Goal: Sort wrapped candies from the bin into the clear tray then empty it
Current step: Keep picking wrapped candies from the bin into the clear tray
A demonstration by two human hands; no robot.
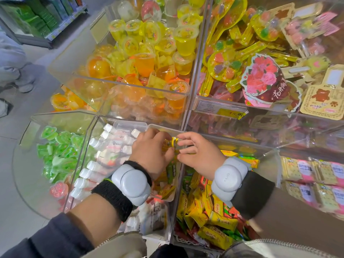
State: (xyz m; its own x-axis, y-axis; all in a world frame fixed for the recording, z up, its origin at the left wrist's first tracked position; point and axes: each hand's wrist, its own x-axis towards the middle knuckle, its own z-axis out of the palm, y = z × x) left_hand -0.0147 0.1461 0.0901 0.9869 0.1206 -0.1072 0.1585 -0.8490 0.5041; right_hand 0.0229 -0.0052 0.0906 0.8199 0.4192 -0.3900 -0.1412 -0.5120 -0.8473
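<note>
Both hands pinch one small yellow wrapped candy between them: the left hand from the left, the right hand from the right. It is held over the clear tray, beside the bin of yellow, green and red candies.

A sweet shop's self-serve display: clear acrylic bins brim with jelly cups, lollipop packs and wrapped candies, a yellow price tag clipped to one divider, stocked shelves lining the aisle behind.
</note>
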